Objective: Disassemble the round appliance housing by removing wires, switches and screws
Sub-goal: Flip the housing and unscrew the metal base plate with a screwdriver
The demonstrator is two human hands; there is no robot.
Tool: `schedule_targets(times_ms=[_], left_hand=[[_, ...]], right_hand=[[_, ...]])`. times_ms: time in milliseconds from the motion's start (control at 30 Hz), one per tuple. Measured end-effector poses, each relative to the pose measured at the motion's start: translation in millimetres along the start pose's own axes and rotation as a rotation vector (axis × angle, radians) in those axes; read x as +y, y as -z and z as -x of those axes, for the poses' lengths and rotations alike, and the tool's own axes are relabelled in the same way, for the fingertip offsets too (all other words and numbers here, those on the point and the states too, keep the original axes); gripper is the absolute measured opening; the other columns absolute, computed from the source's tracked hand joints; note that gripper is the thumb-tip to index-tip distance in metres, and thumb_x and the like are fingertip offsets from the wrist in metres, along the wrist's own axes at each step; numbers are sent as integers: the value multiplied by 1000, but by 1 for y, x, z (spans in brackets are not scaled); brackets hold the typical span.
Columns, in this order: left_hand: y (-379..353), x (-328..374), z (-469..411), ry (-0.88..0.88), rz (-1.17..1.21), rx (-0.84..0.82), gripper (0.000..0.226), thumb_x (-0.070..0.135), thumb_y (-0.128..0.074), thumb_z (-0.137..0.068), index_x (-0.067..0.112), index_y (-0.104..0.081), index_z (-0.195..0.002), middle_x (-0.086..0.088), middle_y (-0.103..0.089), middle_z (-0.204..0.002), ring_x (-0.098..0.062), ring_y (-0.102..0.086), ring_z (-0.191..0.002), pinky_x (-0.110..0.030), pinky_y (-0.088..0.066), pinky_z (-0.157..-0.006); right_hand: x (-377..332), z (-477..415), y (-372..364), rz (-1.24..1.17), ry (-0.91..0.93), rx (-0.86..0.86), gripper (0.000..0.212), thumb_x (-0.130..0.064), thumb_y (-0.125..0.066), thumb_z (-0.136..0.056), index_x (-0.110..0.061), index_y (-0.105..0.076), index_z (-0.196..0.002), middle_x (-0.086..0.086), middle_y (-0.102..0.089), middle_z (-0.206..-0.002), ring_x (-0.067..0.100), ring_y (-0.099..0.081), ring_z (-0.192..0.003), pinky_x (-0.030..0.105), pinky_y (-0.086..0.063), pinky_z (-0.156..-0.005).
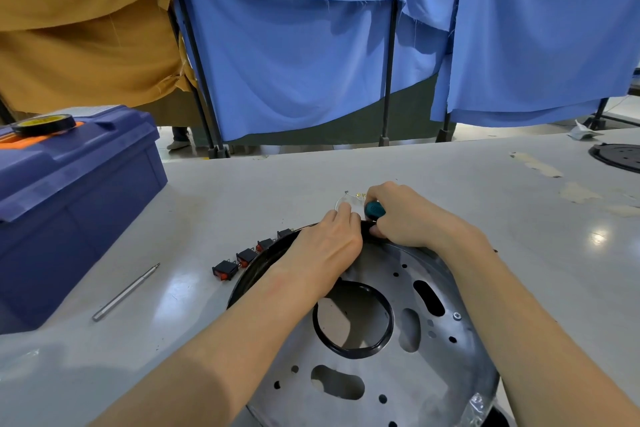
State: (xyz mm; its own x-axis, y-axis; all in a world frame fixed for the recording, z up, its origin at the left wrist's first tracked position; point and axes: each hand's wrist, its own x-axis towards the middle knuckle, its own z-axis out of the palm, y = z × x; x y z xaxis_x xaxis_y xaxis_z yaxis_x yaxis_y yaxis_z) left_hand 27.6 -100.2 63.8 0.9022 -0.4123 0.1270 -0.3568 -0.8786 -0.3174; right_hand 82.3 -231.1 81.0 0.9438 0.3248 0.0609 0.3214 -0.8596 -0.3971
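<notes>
The round housing, a silver metal plate with holes and a black rim, lies on the grey table in front of me. My left hand rests on its far rim, fingers curled over the edge. My right hand grips a screwdriver with a teal handle at the same spot on the rim. Several black rocker switches with red faces lie in a row left of the housing. A small clear dish with tiny screws sits just beyond my fingers. One screw remains in the plate's right side.
A blue toolbox with a roll of black tape on its lid stands at the left. A loose metal bit shaft lies beside it. Another black round part sits far right. Blue and brown cloths hang behind the table.
</notes>
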Motion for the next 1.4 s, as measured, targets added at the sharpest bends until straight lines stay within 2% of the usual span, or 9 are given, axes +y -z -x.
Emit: schedule_targets(times_ms=[633, 900, 1000, 1100, 1267, 1400], left_hand=[[-1, 2, 0, 8, -15, 1, 46, -14, -52, -81, 4, -36, -121, -16, -35, -122, -18, -27, -84, -25, -34, -67], [-6, 1, -2, 24, 1, 55, 45, -14, -50, -82, 5, -36, -120, -15, -35, -123, -20, -39, -93, -26, -32, -64], [-10, -3, -4, 42, 8, 83, 40, -8, -53, -85, 8, -37, -118, -10, -42, -116, -19, -41, -85, -27, -32, -59], [-16, -7, -6, 31, -19, 89, 52, -2, -58, -85, 13, -32, -128, -6, -50, -110, -25, -56, -89, -31, -29, -51], [-16, -3, -7, -13, -104, 88, 66, 1, -58, -84, 10, -24, -140, -9, -51, -109, -30, -61, -87, -29, -16, -43], [-17, -3, -6, -2, -95, 114, 49, 0, -50, -87, 8, -28, -131, -8, -52, -108, -29, -62, -87, -29, -14, -43]], right_hand=[[2, -1, 1, -13, 0, 5, 30, -6, -58, -84, -10, -55, -114, 13, -56, -112, 28, -55, -95, 38, -51, -84], [2, 0, 1, -22, -4, -2, 32, -7, -59, -85, -10, -54, -116, 14, -56, -114, 29, -55, -98, 39, -51, -86], [2, -1, 1, -31, -2, 1, 30, -6, -59, -84, -11, -55, -114, 13, -57, -112, 28, -56, -95, 38, -52, -85], [3, -1, 0, -41, -3, 2, 30, -5, -58, -84, -11, -55, -114, 13, -58, -111, 28, -56, -94, 37, -51, -82], [3, -1, 0, -51, -9, -1, 29, -3, -57, -84, -11, -56, -112, 13, -58, -108, 29, -57, -93, 41, -53, -86], [3, -1, 0, -41, -8, -2, 30, -5, -59, -84, -11, -56, -113, 13, -59, -108, 29, -57, -94, 42, -53, -87]])
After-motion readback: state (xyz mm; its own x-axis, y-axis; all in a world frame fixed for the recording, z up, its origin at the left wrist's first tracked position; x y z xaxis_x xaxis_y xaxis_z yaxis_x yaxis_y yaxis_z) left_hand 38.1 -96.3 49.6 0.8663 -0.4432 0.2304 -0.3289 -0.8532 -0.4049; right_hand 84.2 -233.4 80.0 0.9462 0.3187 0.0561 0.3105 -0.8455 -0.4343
